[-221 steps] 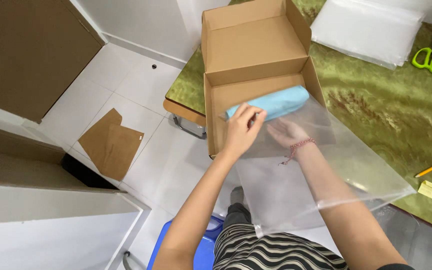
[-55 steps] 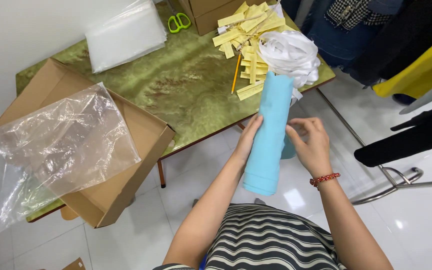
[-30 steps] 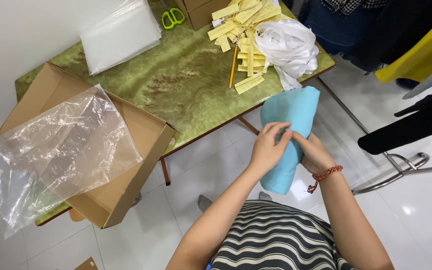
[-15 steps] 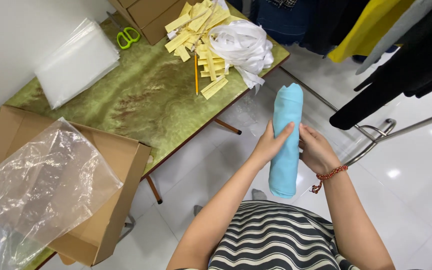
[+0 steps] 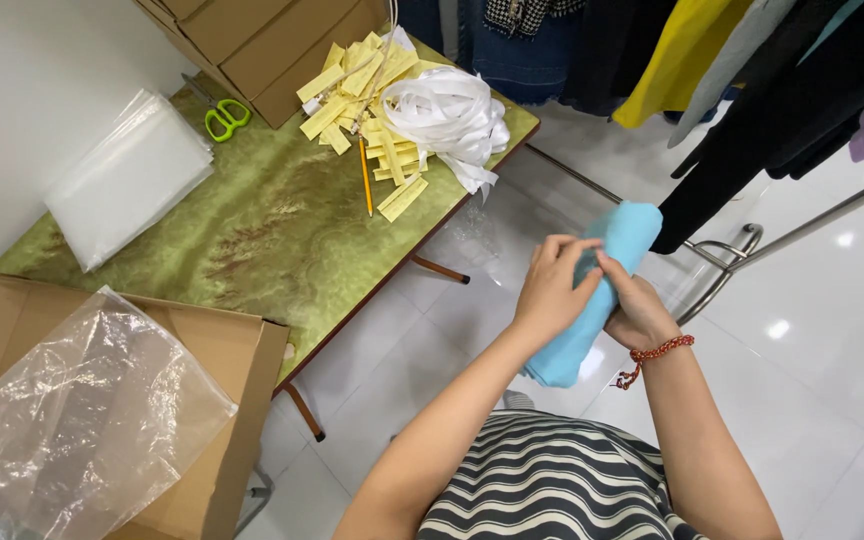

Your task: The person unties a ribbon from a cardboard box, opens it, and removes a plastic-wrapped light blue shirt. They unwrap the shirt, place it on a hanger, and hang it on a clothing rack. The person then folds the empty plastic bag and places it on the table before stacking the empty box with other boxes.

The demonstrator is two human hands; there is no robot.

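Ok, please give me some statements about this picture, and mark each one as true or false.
1. Both hands hold the rolled light blue cloth. True: the left hand and the right hand grip it.
2. The green scissors lie on the floor. False: they lie on the green table.
3. A red bracelet is on the right wrist. True.
4. The clear plastic bag hangs from the clothes rack. False: it lies over the open cardboard box.
5. A pencil lies beside the yellow strips. True.
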